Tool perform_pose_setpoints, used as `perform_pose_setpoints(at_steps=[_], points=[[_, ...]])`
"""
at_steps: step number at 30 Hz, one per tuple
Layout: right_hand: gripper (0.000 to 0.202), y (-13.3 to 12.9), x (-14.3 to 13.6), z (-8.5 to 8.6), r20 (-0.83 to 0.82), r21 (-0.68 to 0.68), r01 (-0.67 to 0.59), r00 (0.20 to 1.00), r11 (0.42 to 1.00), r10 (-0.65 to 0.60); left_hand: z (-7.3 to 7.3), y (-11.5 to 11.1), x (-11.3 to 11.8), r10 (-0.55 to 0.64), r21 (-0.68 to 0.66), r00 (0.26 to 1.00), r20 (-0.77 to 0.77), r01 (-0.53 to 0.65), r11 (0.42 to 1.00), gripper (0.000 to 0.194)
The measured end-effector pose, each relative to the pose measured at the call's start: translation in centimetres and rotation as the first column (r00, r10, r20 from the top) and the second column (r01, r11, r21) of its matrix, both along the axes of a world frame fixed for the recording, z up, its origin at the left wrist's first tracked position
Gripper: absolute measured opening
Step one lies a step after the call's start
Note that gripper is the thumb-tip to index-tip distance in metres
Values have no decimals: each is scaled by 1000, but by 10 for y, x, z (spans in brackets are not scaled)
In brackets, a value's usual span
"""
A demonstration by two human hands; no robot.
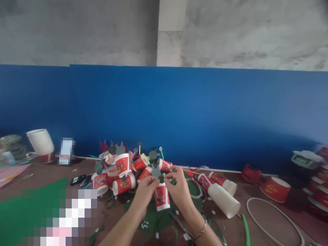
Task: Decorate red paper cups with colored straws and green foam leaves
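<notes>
Green cutout (161, 178) above the desk (233, 230), at the far end of a red cup (161, 197). Left hand (146, 189) and right hand (178, 184) pinch narrowly at its edges; apparent step: positioning, which calls for steady fingertips.

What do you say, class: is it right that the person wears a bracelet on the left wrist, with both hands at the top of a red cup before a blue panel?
Wrong wrist: the head view shows the bracelet on the right. Left hand and right hand are indeed at the red cup's top, before the blue panel.
</notes>
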State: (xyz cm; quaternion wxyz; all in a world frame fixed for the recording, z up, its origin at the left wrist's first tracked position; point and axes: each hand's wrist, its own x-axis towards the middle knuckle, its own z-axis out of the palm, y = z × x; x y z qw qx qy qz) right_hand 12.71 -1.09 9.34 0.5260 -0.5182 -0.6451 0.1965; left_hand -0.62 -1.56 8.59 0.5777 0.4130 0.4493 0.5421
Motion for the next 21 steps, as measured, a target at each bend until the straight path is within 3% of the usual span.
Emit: perform_pose_setpoints(at_steps=[6,10,21], points=[[11,0,0,6,-129,-56,-77,989,995,69,5,-2,-2,47,62,992,-120,-40,997,25],[17,1,2,5,-87,-104,-140,988,985,131,8,-3,-2,61,83,984,-166,-48,995,22],[15,2,3,3,-8,-104,-121,993,987,121,6,-2,-2,96,170,965,-244,-55,984,15]])
